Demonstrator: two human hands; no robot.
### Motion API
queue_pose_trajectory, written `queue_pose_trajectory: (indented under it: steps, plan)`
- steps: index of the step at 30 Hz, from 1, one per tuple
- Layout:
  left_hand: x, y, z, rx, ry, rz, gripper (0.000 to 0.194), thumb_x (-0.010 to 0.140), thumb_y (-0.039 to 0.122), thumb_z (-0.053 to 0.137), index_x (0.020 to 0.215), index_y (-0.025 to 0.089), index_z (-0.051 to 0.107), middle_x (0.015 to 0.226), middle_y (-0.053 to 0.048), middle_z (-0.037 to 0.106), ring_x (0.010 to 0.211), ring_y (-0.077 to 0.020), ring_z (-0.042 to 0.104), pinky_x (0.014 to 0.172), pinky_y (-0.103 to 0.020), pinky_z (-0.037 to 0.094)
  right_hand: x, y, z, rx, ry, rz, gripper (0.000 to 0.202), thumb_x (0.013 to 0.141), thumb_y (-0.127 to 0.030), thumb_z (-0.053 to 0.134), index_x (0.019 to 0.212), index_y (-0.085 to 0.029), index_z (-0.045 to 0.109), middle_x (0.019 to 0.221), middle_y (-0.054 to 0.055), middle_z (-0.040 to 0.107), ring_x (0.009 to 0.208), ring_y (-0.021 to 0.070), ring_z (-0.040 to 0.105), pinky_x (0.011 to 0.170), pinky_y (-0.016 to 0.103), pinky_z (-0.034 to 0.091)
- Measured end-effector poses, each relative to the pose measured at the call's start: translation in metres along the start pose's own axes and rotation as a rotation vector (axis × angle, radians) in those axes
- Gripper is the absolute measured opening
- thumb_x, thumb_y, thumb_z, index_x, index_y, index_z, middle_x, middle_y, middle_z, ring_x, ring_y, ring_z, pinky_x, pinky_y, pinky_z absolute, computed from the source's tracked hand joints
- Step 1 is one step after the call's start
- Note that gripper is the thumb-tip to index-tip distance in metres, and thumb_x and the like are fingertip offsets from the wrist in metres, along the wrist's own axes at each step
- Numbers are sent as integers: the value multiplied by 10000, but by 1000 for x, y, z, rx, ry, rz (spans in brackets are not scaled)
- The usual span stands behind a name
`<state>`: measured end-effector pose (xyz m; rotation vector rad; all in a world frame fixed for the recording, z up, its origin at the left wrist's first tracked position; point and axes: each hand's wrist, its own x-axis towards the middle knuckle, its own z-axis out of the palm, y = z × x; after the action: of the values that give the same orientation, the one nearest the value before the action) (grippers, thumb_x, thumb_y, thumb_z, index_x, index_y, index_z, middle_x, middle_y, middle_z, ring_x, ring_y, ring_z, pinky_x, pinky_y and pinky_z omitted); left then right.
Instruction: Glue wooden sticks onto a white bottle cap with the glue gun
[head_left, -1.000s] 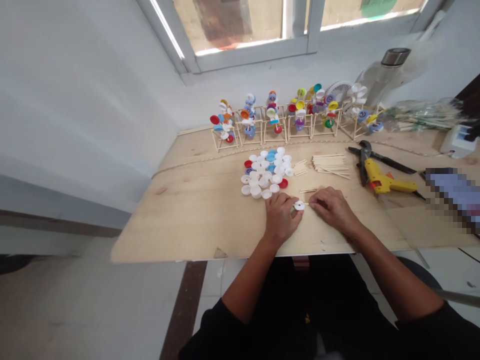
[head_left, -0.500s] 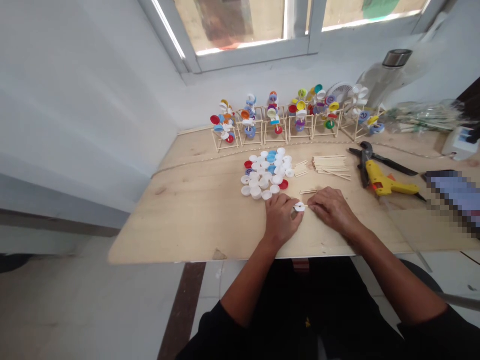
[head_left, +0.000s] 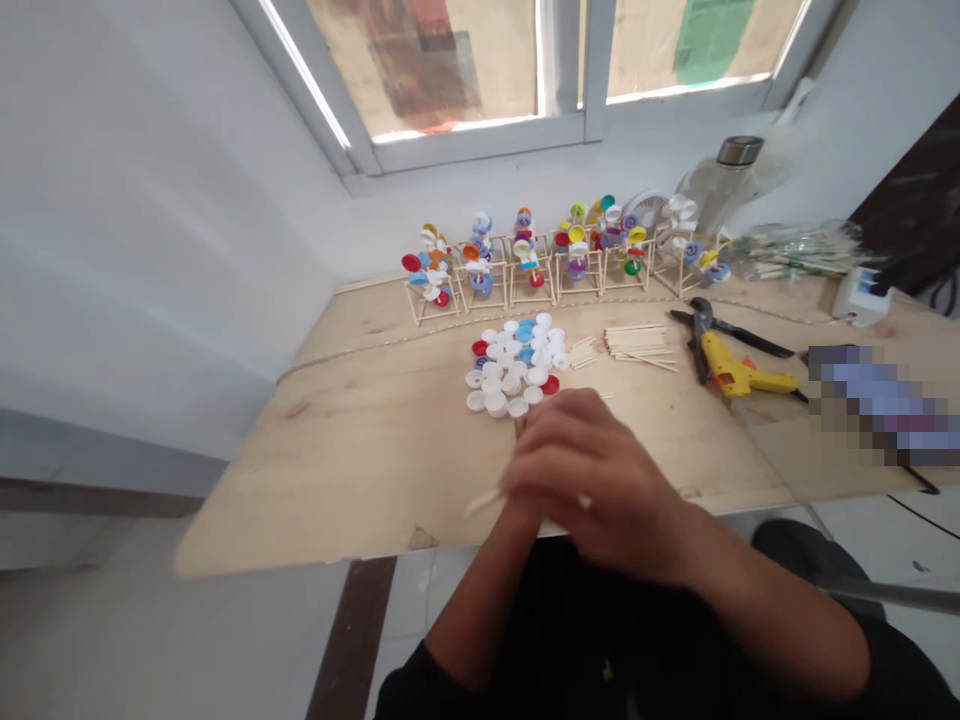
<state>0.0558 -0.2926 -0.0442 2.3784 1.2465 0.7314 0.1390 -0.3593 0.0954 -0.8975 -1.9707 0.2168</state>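
My right hand (head_left: 589, 470) is raised in front of my left, smeared by motion, its fingers closed. A pale wooden stick (head_left: 484, 499) pokes out to the left from its fingertips. My left hand (head_left: 522, 424) is mostly covered by the right; only a bit of finger and the wrist show, so its grip and anything in it are hidden. Just beyond both hands lies a cluster of bottle caps (head_left: 513, 384), mostly white with some blue and red. Behind the cluster's right side are short sticks (head_left: 583, 352) and a pile of longer sticks (head_left: 637, 343).
Several stick frames with coloured caps (head_left: 531, 272) line the wall. A yellow glue gun (head_left: 739, 370) and black-handled pliers (head_left: 750, 333) lie at right, near a phone-like blurred object (head_left: 885, 400). Behind stand a bottle (head_left: 727, 185) and bagged sticks (head_left: 802, 250).
My right hand has come left and up toward me, now covering the left hand. The white cap between my left fingers is out of sight. The view has shifted slightly.
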Motion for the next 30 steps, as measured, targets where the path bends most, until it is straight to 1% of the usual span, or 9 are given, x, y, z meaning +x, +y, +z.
queue_pose_trajectory:
  steps: [4,6,8,13,17,21,25,27,30]
  plan:
    - [0,1,-1,-20,47,59,145,770,253,658,913,234,666,910,-49,626,972,-251,553,887,-455,399,-62,75,-7,-236,90,398,146,908,-270,509,841,-221,629,802,46,670,809,200,575,755,359,437]
    - [0,2,-1,-23,54,67,169,747,223,686,916,229,676,908,-50,638,965,-240,563,900,-445,392,-88,106,-13,-374,53,518,160,886,-271,505,819,-220,641,808,58,680,806,215,573,768,371,427]
    - [-1,3,-2,-21,58,65,176,739,209,696,913,227,680,907,-52,646,960,-237,567,897,-436,387,-102,123,-16,-491,-5,561,171,865,-244,498,795,-216,651,818,65,689,801,221,566,769,374,409]
    - [-1,2,-2,-24,55,65,167,747,217,694,913,231,675,929,-49,656,967,-237,564,885,-425,381,-106,130,-12,-607,-153,538,182,872,-263,498,801,-217,659,816,62,685,811,226,551,742,355,373]
    - [-1,1,-1,-33,52,69,154,753,222,689,905,230,669,937,-44,656,976,-235,558,893,-423,376,-108,129,-19,-611,-150,527,176,874,-266,492,826,-219,654,857,64,685,824,233,562,736,357,384]
    - [-1,0,0,-44,57,70,161,753,211,686,912,227,666,941,-42,649,971,-232,556,886,-422,380,-121,133,-58,-653,-14,514,187,871,-279,478,876,-218,655,902,90,685,867,251,592,795,388,421]
    - [-1,0,0,-59,53,68,159,752,212,687,908,224,665,936,-42,646,965,-231,552,892,-422,377,-145,144,-111,-916,50,580,201,856,-278,515,963,-194,664,966,151,689,886,275,595,800,403,413]
    - [-1,0,0,-57,56,65,159,749,216,690,907,221,667,929,-42,645,960,-231,552,899,-425,374,-157,152,-131,-1066,25,646,239,836,-271,548,1010,-163,672,963,183,690,869,277,593,762,406,402]
    - [-1,0,1,-45,54,65,157,755,229,688,911,223,669,925,-40,646,952,-228,554,898,-425,374,-170,161,-146,-1127,-111,681,323,841,-260,531,1118,-146,654,1070,188,676,909,267,600,753,400,397]
